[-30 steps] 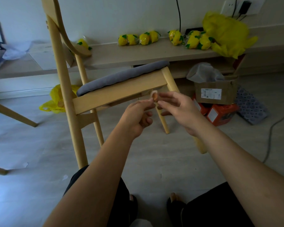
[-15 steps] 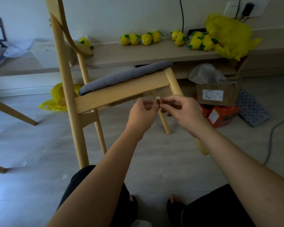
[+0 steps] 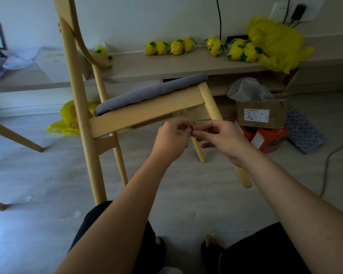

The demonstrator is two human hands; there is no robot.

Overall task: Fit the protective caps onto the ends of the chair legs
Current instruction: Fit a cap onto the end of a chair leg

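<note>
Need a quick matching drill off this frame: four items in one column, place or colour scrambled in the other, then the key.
Items
1. seat cushion
2. cardboard box
3. cap
4. yellow packets

Matches
A. pinched between the left hand and right hand
B. lined up on the long shelf
C. grey, on top of the chair frame
D. brown with a white label, right of the chair

Pairs: 1-C, 2-D, 3-A, 4-B
</note>
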